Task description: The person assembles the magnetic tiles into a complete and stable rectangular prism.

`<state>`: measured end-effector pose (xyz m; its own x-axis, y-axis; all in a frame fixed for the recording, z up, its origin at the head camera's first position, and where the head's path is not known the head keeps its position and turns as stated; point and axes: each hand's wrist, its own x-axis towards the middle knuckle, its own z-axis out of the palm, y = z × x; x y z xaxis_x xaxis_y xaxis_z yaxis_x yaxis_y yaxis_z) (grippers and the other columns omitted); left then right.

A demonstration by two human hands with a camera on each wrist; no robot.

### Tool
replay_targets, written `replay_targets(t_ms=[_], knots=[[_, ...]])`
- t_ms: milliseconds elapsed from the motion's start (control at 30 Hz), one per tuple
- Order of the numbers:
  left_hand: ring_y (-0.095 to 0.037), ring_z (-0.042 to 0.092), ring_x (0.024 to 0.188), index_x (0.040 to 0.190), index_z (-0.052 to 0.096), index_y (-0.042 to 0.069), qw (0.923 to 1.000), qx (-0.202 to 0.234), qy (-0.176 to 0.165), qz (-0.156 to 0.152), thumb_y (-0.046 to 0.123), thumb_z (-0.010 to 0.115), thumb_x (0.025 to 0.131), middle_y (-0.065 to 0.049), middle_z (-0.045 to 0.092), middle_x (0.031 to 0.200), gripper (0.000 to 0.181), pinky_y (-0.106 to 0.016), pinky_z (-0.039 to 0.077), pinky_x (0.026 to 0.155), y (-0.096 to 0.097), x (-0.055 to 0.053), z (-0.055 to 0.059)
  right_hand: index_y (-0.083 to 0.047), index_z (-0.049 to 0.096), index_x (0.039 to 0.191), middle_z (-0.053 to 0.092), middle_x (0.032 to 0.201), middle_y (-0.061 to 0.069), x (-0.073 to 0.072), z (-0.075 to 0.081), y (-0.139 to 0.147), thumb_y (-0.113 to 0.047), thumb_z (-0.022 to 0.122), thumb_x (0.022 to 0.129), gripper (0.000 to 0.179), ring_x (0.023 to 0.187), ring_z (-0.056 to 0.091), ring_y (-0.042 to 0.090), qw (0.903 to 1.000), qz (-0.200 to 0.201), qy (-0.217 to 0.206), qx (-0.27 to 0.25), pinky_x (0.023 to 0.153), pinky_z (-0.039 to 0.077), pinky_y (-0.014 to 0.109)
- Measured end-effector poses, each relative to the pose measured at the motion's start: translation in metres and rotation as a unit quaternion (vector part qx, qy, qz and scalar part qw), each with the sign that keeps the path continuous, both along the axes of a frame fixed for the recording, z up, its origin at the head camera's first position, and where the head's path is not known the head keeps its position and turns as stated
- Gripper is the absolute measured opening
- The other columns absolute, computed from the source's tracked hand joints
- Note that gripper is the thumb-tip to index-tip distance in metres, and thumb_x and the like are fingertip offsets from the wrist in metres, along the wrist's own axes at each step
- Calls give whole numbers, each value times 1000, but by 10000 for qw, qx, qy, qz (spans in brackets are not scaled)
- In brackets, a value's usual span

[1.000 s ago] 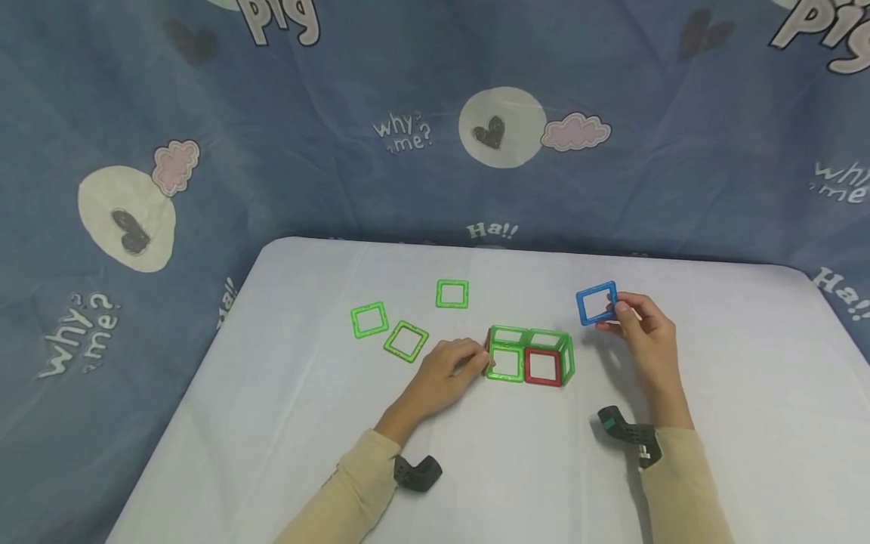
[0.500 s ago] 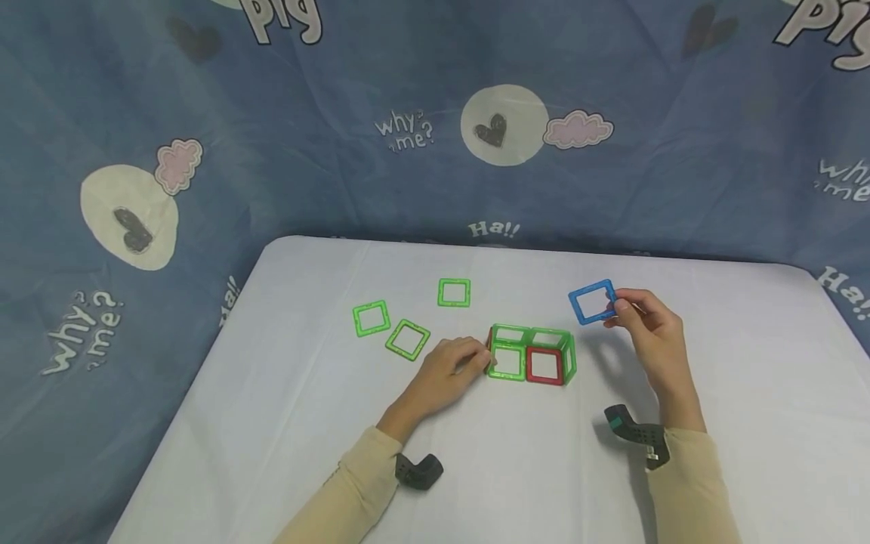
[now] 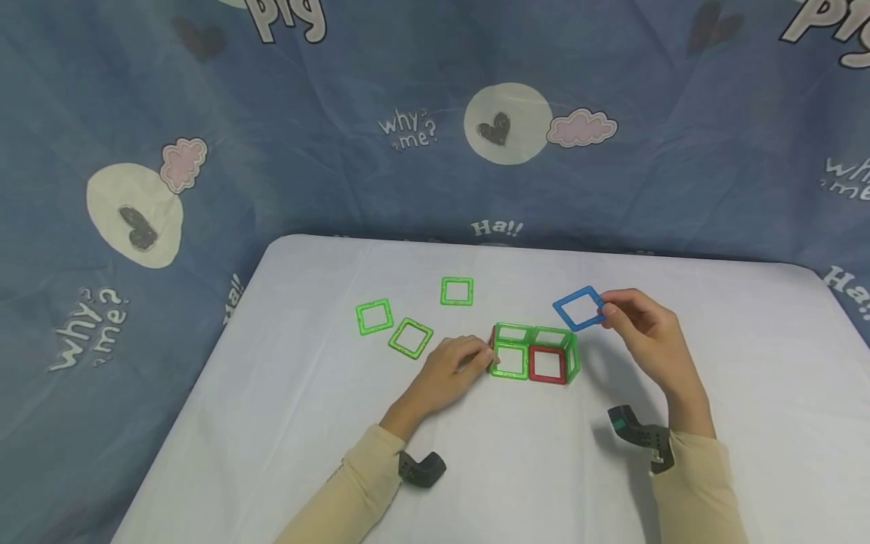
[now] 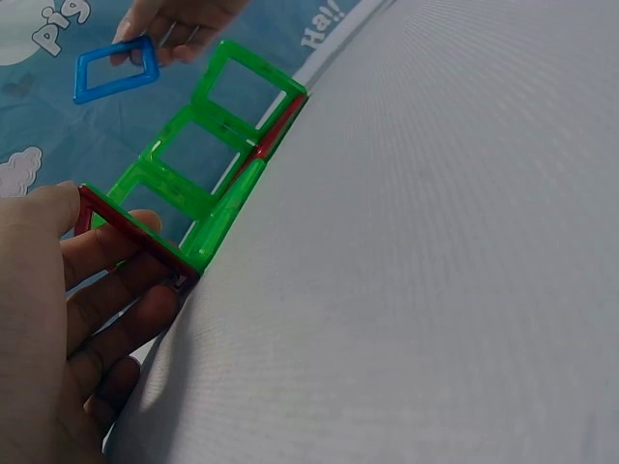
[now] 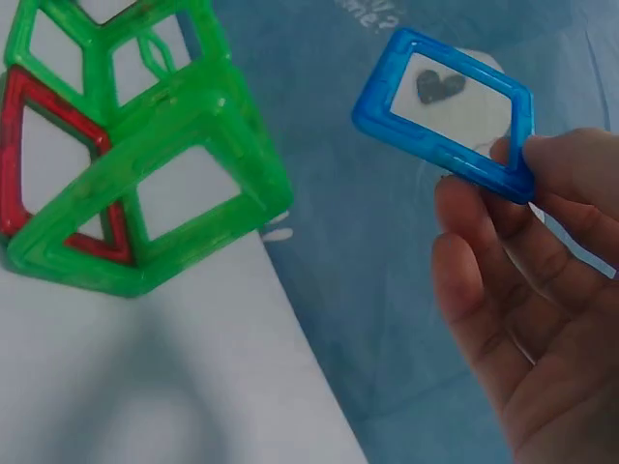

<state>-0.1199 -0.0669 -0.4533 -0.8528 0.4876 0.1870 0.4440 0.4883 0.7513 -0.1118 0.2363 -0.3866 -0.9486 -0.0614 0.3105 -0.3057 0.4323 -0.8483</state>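
On the table (image 3: 768, 355), the green-and-red block (image 3: 528, 363) runs lengthwise rightward from the fingers of your left hand (image 3: 447, 372), which grip its end, while those of your right hand (image 3: 650, 332) pinch the blue square (image 5: 440, 153), which juts leftward from them, toward the block but apart from it.

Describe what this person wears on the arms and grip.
The left sleeve and right sleeve are beige, ending near the wrists. The left wrist device and right wrist device are black and bent, the latter with a small green mark. Left grip and right grip wear no gloves.
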Motion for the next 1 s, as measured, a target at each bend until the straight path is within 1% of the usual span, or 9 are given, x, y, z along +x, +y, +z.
replay_targets(t_ms=[133, 267, 367, 433, 600, 700, 867, 933, 1000], knots=[[-2, 59, 96, 94, 66, 25, 10000, 1, 83, -7, 38, 45, 99, 14, 66, 96, 25, -30, 44, 90, 0, 0, -1, -5, 63, 112, 65, 89, -2, 2, 4, -4, -7, 58, 93, 20, 80, 61, 8, 9998, 146, 56, 122, 70, 47, 12], [-1, 58, 97, 94, 65, 26, 9999, -6, 128, 6, 39, 44, 100, 14, 66, 96, 26, -29, 43, 88, 1, 0, -2, -8, 63, 112, 65, 91, -5, 4, 9, -7, -7, 58, 93, 20, 80, 61, 6, 9993, 231, 55, 284, 69, 47, 12], [-1, 58, 96, 93, 65, 26, 9999, -18, 134, 20, 40, 43, 100, 15, 66, 96, 27, -29, 43, 88, 1, 0, -2, -10, 63, 112, 66, 94, -6, 6, 11, -10, -9, 58, 93, 20, 82, 63, 4, 9987, 274, -26, 436, 73, 48, 11], [-1, 58, 95, 93, 65, 26, 9999, -42, 130, 25, 40, 43, 100, 15, 66, 96, 27, -29, 44, 88, 1, 0, -3, -10, 63, 112, 67, 96, -4, 7, 14, -11, -10, 58, 93, 20, 84, 64, 4, 9982, 323, -94, 487, 77, 48, 10], [-1, 58, 95, 93, 65, 26, 9999, -41, 101, 22, 39, 43, 100, 15, 66, 96, 26, -29, 43, 88, 0, 0, -2, -13, 64, 112, 67, 100, -1, 9, 19, -16, -12, 58, 93, 19, 92, 63, 1, 9964, 463, -195, 686, 86, 44, 7], [-1, 58, 96, 93, 65, 26, 10000, -19, 68, 4, 39, 43, 100, 14, 66, 96, 26, -29, 43, 88, 0, 0, -1, -16, 64, 111, 67, 100, -1, 9, 22, -19, -13, 58, 94, 18, 93, 62, 1, 9947, 542, -220, 850, 87, 42, 7], [-2, 58, 96, 93, 65, 26, 10000, -13, 71, -8, 39, 43, 100, 14, 66, 96, 26, -29, 43, 88, 0, 0, 0, -21, 64, 110, 66, 102, -5, 11, 25, -23, -16, 59, 94, 18, 94, 61, 3, 9909, 689, -343, 1103, 84, 44, 12], [-2, 59, 96, 93, 66, 26, 10000, -3, 79, -10, 39, 43, 100, 14, 66, 96, 27, -29, 43, 88, 0, 0, 0, -22, 65, 110, 66, 102, -6, 12, 25, -24, -17, 59, 94, 18, 94, 61, 3, 9892, 775, -370, 1186, 82, 45, 14], [-2, 59, 97, 93, 66, 26, 10000, 6, 95, -13, 40, 43, 100, 14, 66, 97, 27, -30, 43, 89, 1, 0, -1, -23, 65, 109, 67, 102, -3, 12, 26, -25, -16, 59, 93, 18, 93, 61, 4, 9879, 875, -372, 1229, 79, 46, 17]])
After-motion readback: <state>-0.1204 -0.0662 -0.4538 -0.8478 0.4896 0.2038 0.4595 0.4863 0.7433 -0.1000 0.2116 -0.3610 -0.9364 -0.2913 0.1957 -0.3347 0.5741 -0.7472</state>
